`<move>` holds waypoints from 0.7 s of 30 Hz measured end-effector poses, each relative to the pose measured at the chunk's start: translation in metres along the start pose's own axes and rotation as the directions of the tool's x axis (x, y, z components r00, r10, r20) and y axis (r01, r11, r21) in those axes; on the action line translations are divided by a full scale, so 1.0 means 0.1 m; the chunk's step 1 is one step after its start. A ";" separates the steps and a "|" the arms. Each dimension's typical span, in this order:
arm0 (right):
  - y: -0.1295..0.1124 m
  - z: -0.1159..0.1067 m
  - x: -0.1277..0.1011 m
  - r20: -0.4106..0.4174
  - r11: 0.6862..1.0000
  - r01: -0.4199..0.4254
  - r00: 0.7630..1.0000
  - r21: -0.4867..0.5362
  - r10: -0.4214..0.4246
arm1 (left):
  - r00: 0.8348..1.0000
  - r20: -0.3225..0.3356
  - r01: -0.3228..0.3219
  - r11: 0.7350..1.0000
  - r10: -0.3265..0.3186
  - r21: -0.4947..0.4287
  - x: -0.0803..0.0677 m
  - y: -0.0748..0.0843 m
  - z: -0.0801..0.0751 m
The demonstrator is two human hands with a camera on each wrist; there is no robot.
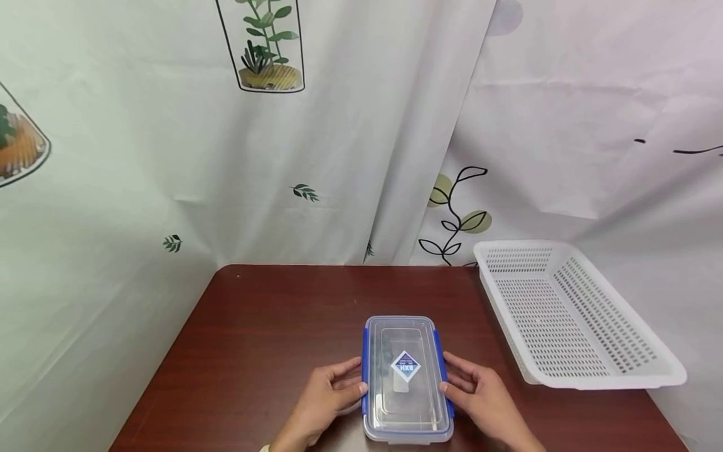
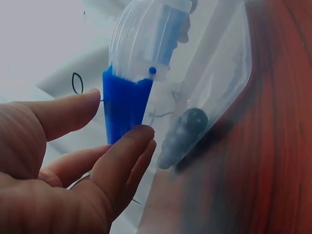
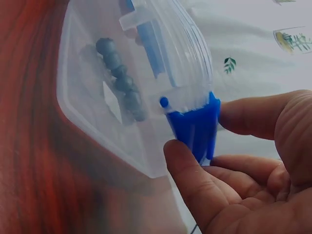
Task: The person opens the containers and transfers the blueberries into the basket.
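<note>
A clear plastic box [image 1: 403,402] with a clear lid and a blue latch on each long side lies at the near middle of a dark red-brown table [image 1: 254,339]. My left hand [image 1: 349,384] is at its left side. In the left wrist view the left hand [image 2: 119,122] pinches the left blue latch [image 2: 124,100] between thumb and forefinger. My right hand [image 1: 459,384] mirrors it, and in the right wrist view the right hand [image 3: 197,131] pinches the right blue latch [image 3: 195,124]. Through the wall shows a dark lumpy thing [image 3: 119,80], blurred.
An empty white perforated basket [image 1: 610,380] stands at the table's right edge, partly overhanging it. A pale curtain with plant prints [image 1: 265,50] hangs behind and to the left. The table's left edge [image 1: 164,370] runs close to the curtain.
</note>
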State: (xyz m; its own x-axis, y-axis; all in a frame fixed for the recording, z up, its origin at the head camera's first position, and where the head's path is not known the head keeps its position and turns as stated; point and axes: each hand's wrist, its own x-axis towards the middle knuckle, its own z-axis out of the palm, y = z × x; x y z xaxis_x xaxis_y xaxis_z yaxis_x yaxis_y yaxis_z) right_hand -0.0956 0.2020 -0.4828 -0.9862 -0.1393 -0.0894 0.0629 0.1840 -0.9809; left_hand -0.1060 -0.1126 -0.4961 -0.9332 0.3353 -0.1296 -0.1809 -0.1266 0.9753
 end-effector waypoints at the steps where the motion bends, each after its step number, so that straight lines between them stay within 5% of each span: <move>1: 0.01 0.01 0.00 -0.003 1.000 -0.001 1.000 0.008 0.001 | 1.000 -0.006 0.006 1.000 -0.006 -0.008 0.00 0.00 0.01; 21: 0.09 0.01 -0.02 0.087 0.980 -0.087 0.994 0.180 0.072 | 0.994 -0.052 0.091 0.992 -0.096 -0.090 -0.04 -0.04 0.11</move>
State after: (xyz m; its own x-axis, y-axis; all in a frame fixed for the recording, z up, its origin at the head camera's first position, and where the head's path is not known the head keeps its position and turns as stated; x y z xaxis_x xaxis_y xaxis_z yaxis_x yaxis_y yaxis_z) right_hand -0.0935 0.2033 -0.4912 -0.9621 -0.2095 -0.1747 0.1751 0.0170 -0.9844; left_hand -0.0985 -0.1034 -0.4978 -0.9264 0.2968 -0.2317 -0.2924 -0.1792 0.9394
